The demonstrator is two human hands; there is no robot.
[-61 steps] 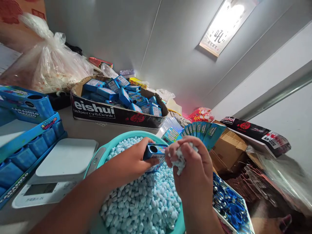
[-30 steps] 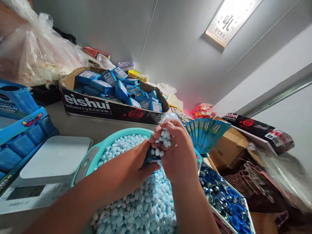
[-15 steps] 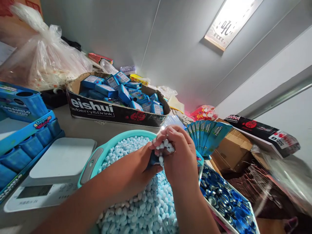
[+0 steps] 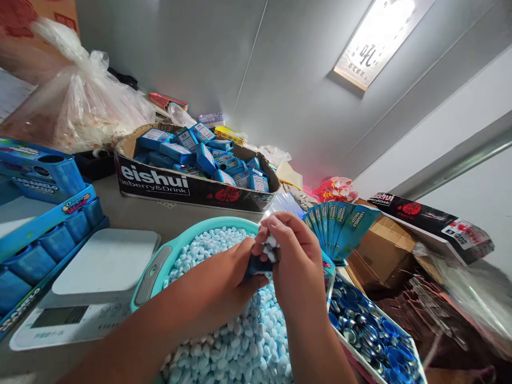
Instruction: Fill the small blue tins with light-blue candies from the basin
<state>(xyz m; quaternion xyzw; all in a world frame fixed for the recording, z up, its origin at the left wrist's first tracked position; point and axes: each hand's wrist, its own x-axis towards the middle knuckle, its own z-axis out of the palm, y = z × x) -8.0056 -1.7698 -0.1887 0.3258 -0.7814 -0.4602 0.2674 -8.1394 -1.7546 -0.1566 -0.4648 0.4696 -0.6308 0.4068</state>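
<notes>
Hands cupping candies and small box, grey tabletop, grey panelled wall.

A: ok so what's around that tub of candies?
B: kitchen scale just left, display box left of that. long carton behind the tub, small boxes piled in it. plastic bag behind the display box.
A: and on the right?
B: tray of round pieces, fanned cartons behind it.
</notes>
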